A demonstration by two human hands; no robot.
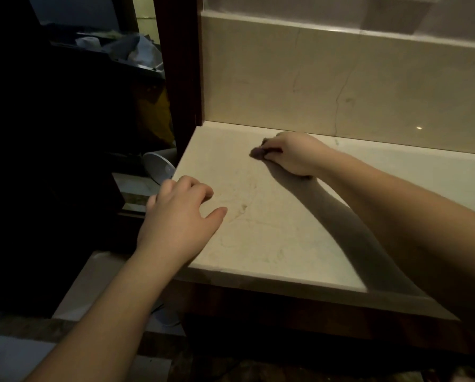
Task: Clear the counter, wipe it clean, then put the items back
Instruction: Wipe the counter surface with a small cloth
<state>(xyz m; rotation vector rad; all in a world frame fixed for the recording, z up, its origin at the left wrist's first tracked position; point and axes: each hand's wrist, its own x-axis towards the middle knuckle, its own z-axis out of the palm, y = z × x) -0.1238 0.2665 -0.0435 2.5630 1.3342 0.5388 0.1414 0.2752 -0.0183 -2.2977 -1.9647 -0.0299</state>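
Note:
A pale marble counter (258, 230) fills the middle of the head view, bare except for my hands. My right hand (294, 154) sits near the back wall, its fingers curled round a small dark cloth (257, 153) that peeks out to the left and presses on the stone. My left hand (180, 216) lies at the counter's left front corner, fingers loosely bent over the edge, holding nothing.
A marble backsplash (341, 86) rises behind the counter. A dark wooden post (181, 64) bounds its left end. Beyond the post, in the dark, stand a cluttered bin (126, 51) and a round white object (158, 168) on a lower ledge.

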